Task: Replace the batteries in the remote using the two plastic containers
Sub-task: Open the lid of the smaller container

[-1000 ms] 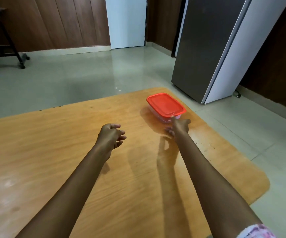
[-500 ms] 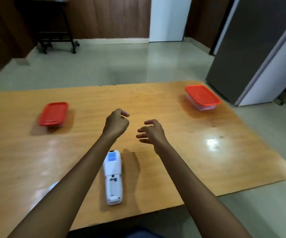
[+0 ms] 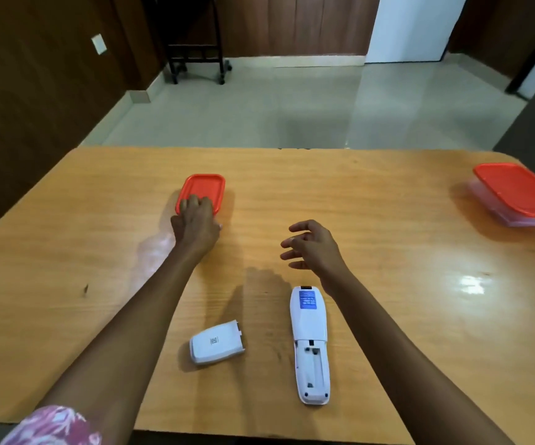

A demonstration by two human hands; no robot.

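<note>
Nearest the camera, a floral sleeve (image 3: 52, 425) is cut off by the lower left corner. On the wooden table (image 3: 420, 284) the white remote (image 3: 310, 345) lies face down, its long axis running nearly straight away from the person, the end with the blue label pointing to the far side. Its battery bay at the near end is uncovered; whether cells sit in it is hard to make out. The battery cover (image 3: 217, 346) lies apart to the left of the remote, turned crosswise with its notched end to the right.

Farther out, the right hand (image 3: 312, 247) hovers above the table just beyond the remote's far tip, fingers spread and loosely curled, holding nothing. The left hand (image 3: 197, 221) reaches farther, its fingers curled over the near edge of the left container (image 3: 203, 191), covering that end of the red lid; how firmly it grips cannot be told, and the tub beneath the lid is hidden.

Well apart at the far right, the right container (image 3: 516, 195), red-lidded over a clear tub, is cropped by the frame edge; its contents cannot be seen.
</note>
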